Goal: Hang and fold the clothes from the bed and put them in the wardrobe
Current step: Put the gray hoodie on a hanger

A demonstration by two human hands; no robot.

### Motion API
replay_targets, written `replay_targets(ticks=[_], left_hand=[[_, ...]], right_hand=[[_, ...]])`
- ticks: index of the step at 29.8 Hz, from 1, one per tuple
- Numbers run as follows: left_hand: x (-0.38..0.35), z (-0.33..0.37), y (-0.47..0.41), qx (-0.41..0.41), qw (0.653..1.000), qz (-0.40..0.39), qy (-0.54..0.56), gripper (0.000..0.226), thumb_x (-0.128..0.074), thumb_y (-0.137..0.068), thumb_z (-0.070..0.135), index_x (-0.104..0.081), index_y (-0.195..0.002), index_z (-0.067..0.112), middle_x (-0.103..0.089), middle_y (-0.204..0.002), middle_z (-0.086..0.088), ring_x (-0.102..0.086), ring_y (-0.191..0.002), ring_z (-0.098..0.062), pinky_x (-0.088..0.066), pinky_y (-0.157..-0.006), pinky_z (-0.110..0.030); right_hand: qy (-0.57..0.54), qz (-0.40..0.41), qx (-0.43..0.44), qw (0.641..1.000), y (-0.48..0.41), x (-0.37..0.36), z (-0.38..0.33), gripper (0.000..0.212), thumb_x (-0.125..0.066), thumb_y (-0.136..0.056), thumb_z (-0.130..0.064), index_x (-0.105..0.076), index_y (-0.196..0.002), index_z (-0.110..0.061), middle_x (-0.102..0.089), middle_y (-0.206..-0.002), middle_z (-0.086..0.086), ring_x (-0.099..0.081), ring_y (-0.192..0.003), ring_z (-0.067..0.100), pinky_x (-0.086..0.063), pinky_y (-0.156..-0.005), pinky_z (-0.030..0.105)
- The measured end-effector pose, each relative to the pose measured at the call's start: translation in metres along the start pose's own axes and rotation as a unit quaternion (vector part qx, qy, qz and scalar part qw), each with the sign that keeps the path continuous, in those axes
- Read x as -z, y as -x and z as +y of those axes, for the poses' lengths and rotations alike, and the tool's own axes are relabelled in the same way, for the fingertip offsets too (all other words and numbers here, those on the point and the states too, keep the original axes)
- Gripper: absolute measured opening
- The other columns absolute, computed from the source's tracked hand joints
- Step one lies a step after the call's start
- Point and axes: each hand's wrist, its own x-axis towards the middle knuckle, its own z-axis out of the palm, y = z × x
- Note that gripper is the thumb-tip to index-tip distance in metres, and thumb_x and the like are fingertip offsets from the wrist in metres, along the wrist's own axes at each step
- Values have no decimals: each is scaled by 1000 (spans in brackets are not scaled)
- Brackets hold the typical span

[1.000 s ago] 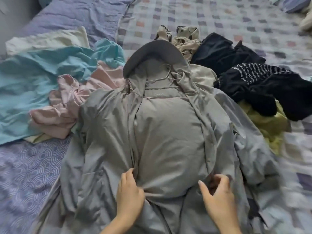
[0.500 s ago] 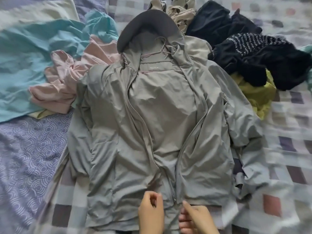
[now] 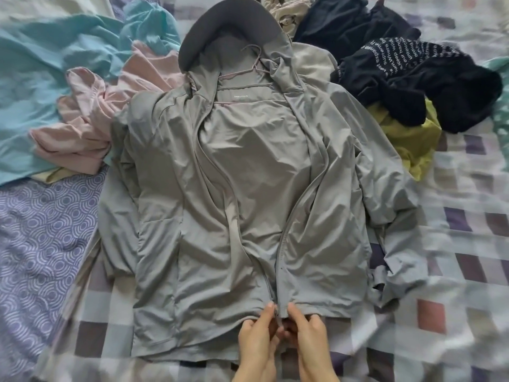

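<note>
When seen from the head camera: jacket [image 3: 248, 188], grey, thin, faintly glossy, much creased. Laid flat, front up, on bed [image 3: 454, 271] with checked cover; hem nearest the camera, hood [image 3: 228, 26] farthest. Hood with a darker grey curved brim. Front unzipped, gaping wide at the chest, edges converging toward the hem. Small pale label inside the neck, wording too small to read. Hanger [image 3: 254, 66], thin, pinkish, set inside the shoulders, hook lying in the hood opening. Sleeves down along both sides, the right-hand one bunched and twisted near the cuff.

Left hand [image 3: 256, 343]: at the hem, just left of the zip base, thumb on top, fingers curled under, pinching the left front edge. Right hand [image 3: 311, 340]: just beside it, thumb on top, fingers curled, pinching the right front edge at the zip base. Both forearms entering from the bottom edge, close together. Zip slider hidden between the fingers.

Around the jacket:
- pink top [image 3: 91, 128], crumpled, touching the left shoulder and sleeve
- teal garment [image 3: 41, 78], spread out beyond it
- black clothes [image 3: 413, 73] with white lettering, heaped at upper right
- yellow-green garment [image 3: 407, 139], partly under the black heap, near the right shoulder
- beige printed cloth [image 3: 281, 12], behind the hood
- purple sheet [image 3: 41, 244] with ring pattern, at left
</note>
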Motion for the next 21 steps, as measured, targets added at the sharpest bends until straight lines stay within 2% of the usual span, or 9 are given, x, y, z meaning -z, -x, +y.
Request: replay_targets(ticks=[4, 8, 11, 14, 16, 17, 19, 20, 21], left_hand=[[1, -4, -3, -30, 999, -7, -30, 21, -67, -84, 8, -61, -84, -12, -59, -65, -19, -51, -36, -15, -45, -37, -20], [10, -5, -5, -87, 989, -13, -117, 31, -69, -83, 11, -60, -56, -3, -56, -49, -14, -48, -36, -12, -42, -38, -18], [16, -9, -9, -168, 955, 10, -244, 44, -72, -80, 13, -54, -40, 5, -50, -34, 0, -43, -30, -1, -36, -39, -13], [20, -10, -15, -157, 955, -8, -252, 47, -70, -82, 10, -53, -38, 11, -49, -34, 2, -41, -30, -1, -33, -38, -12], [23, -7, -17, -114, 967, -30, -227, 39, -66, -85, 10, -59, -47, 8, -54, -41, -1, -46, -33, -3, -36, -38, -14], [24, -7, -20, -97, 972, -40, -211, 34, -65, -86, 10, -62, -52, 6, -58, -45, -3, -51, -37, -4, -38, -38, -15], [25, -6, -25, -83, 975, -55, -200, 34, -65, -85, 10, -65, -51, 8, -60, -48, -4, -56, -42, -7, -43, -42, -20], [26, -6, -26, -86, 973, -58, -205, 38, -68, -84, 12, -64, -47, 9, -59, -48, -5, -54, -42, -9, -44, -47, -22], [26, -5, -25, -89, 971, -62, -213, 38, -71, -82, 15, -65, -45, 8, -59, -49, -6, -52, -44, -10, -43, -53, -24]], right_hand=[[23, -80, -12, 996, 2, 9, -10, 23, -64, -84, -5, -60, -62, 1, -55, -50, 13, -49, -39, 14, -38, -35, 18], [95, -77, 25, 992, 1, 10, -10, 27, -68, -82, -8, -59, -60, 4, -56, -47, 11, -48, -37, 12, -40, -36, 17], [66, -26, 35, 997, 0, 8, 0, 31, -68, -82, -6, -53, -56, -2, -49, -41, 6, -42, -33, 8, -35, -35, 16], [71, -2, 7, 997, 2, 12, 7, 32, -66, -85, -11, -54, -58, 0, -51, -42, 9, -43, -35, 12, -38, -35, 19], [182, 2, 58, 982, 9, 16, 7, 32, -65, -87, -16, -56, -59, -4, -55, -43, 5, -46, -36, 13, -39, -38, 22], [280, 16, 129, 951, 12, 19, 6, 32, -67, -86, -22, -54, -58, -13, -55, -44, -2, -49, -41, 13, -41, -45, 24], [472, 41, 337, 814, 16, 22, 1, 33, -73, -75, -33, -43, -61, -32, -51, -54, -12, -53, -63, 12, -38, -55, 21], [519, 12, 419, 745, 17, 20, -2, 29, -70, -66, -40, -42, -68, -37, -49, -64, -15, -52, -72, 10, -37, -57, 18], [562, -35, 442, 699, 16, 20, -4, 30, -65, -58, -45, -43, -77, -37, -48, -73, -15, -51, -74, 8, -38, -60, 17]])
